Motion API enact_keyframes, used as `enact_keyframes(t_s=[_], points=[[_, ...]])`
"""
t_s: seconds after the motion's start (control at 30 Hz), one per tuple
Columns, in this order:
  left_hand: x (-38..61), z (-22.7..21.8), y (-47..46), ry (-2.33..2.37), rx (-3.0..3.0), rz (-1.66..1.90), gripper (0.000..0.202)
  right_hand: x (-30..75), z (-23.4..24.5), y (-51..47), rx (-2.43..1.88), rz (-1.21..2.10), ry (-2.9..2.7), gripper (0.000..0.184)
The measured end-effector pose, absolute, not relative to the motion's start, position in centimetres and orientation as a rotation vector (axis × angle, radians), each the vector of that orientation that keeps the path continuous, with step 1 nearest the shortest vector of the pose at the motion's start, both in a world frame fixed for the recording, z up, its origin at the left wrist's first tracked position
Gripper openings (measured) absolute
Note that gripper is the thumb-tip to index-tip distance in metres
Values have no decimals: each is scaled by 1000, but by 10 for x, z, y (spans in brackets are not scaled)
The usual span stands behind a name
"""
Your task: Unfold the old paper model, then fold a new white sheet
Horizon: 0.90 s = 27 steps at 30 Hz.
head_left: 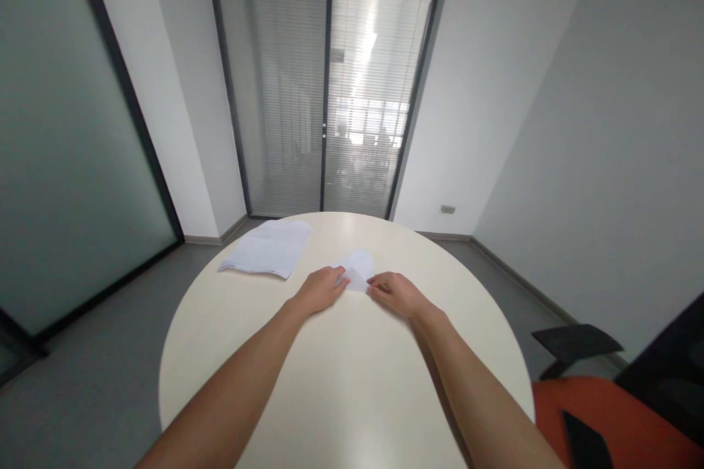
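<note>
A small folded piece of white paper (358,268) lies near the middle of the round cream table (341,381). My left hand (320,289) rests on the paper's left edge with its fingers curled and pinched on it. From the right, my right hand (394,292) pinches the paper's near right corner with its fingertips together. Both forearms reach across the table from the near side.
A stack of white sheets (268,249) lies at the table's far left. An orange and black chair (616,410) stands at the near right. Glass doors with blinds (324,95) close the far wall, and a frosted glass partition (60,139) runs along the left.
</note>
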State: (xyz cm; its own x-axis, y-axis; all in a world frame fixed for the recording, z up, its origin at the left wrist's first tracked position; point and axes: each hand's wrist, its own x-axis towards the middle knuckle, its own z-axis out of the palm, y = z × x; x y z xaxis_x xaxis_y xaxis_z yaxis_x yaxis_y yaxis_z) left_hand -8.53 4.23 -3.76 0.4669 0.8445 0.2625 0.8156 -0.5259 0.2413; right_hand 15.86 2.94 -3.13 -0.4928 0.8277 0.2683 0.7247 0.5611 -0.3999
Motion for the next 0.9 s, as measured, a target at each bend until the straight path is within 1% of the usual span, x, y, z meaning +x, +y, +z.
enact_keyframes(t_s=[0.17,0.27,0.33,0.43,0.47,0.63,0.77,0.9], points=[[-86,-42,45,1595,2595,525,27,156,-32,29,-1270,311,-2369,25],[-85,-43,44,1624,2548,546,30,156,-35,29,-1285,303,-2341,25],[-84,-44,43,1612,2527,580,34,157,-36,30,-1288,317,-2335,31],[-83,-45,42,1566,2520,626,37,157,-35,29,-1283,334,-2333,45],[-83,-46,42,1546,2525,640,38,157,-35,29,-1271,332,-2340,46],[-82,-49,41,1490,2548,657,38,153,-31,27,-1215,305,-2404,30],[-81,-48,41,1496,2569,642,36,149,-28,25,-1207,321,-2392,26],[-80,-47,43,1468,2647,636,28,146,-27,24,-1178,340,-2417,21]])
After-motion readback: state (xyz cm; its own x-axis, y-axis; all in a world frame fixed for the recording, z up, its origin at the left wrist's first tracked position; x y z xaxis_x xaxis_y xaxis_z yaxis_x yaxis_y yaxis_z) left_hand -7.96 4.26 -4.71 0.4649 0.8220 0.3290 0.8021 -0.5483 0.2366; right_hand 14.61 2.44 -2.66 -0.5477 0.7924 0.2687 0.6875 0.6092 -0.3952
